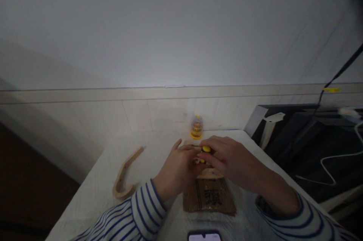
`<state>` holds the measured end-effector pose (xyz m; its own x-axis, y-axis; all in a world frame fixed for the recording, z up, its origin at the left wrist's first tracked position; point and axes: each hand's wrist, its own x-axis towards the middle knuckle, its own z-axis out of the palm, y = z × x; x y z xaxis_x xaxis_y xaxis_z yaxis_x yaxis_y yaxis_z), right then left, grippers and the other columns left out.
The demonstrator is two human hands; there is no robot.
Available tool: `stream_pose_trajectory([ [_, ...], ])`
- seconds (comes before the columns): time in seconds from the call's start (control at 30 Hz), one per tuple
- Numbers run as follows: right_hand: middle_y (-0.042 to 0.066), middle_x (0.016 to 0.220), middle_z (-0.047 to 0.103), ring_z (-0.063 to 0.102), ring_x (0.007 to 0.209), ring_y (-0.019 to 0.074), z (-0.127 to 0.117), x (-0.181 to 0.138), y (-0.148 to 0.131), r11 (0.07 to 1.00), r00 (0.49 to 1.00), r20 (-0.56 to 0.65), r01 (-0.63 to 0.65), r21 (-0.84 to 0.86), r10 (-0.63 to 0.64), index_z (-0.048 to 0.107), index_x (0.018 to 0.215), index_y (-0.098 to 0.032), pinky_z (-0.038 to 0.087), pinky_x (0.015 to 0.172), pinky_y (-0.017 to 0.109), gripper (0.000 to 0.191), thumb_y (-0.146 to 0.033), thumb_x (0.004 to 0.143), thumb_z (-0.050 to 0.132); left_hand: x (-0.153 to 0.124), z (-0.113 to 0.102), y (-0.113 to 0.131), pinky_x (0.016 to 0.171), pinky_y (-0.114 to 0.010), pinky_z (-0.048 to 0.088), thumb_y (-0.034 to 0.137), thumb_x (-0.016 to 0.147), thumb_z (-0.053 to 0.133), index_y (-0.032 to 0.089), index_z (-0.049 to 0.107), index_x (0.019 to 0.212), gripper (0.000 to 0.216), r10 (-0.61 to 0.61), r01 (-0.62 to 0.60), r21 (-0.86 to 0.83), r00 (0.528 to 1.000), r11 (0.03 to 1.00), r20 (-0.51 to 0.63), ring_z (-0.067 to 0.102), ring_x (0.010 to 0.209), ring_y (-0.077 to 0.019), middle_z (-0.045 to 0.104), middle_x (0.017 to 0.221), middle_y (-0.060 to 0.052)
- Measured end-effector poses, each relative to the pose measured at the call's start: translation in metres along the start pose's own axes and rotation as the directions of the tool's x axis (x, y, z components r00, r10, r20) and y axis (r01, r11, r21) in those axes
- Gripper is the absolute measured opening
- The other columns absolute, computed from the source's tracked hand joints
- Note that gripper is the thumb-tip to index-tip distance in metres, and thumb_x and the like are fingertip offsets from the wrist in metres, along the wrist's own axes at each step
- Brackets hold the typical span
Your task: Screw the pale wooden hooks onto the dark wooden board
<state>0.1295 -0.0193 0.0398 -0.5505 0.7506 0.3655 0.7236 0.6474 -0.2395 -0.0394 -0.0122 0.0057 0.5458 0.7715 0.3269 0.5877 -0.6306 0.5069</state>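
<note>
My left hand [177, 167] and my right hand [227, 159] meet over the middle of a white table [90, 195]. The right hand's fingers are closed round a small tool with a yellow and black handle [206, 149]. My left hand is curled, its fingertips pressed on a small pale piece right under the tool; the piece is mostly hidden. Beneath both hands lies a brown cardboard packet [209, 195] with dark print. Both sleeves are white with blue stripes.
A curved wooden hook-shaped part [124, 175] lies on the table to the left. A small yellow and clear bit holder [196, 127] stands at the table's far edge by the wall. A phone [204, 236] lies at the near edge. A dark surface with white cables [326, 165] is at the right.
</note>
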Motion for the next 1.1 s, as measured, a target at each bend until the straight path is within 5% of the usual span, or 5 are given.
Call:
stream_pose_trajectory([
  [0.5,0.006,0.094,0.066,0.059,0.088,0.0210,0.0024,0.0004,-0.0006,1.000,1.000,-0.028,0.008,-0.008,-0.009,0.058,0.095,-0.019,0.046,0.077,0.038,0.016,-0.029,0.090,0.047,0.0026,0.0001,0.0033,0.095,-0.036,0.038,0.019,0.081,0.061,0.019,0.062,0.084,0.002,0.056,-0.059,-0.045,0.997,0.997,-0.058,0.060,0.087,-0.0171,0.068,0.087,-0.001],
  [1.1,0.009,0.109,0.066,0.059,0.100,0.0216,-0.0024,-0.0016,-0.0001,1.000,0.999,-0.046,0.028,0.009,-0.027,0.059,0.112,-0.017,0.047,0.087,0.041,0.028,-0.023,0.088,0.047,0.0002,0.0025,-0.0007,0.103,-0.041,0.030,0.023,0.082,0.061,0.018,0.061,0.079,0.005,0.012,-0.011,0.012,0.999,1.000,-0.032,0.060,0.086,-0.0160,0.066,0.081,0.001],
])
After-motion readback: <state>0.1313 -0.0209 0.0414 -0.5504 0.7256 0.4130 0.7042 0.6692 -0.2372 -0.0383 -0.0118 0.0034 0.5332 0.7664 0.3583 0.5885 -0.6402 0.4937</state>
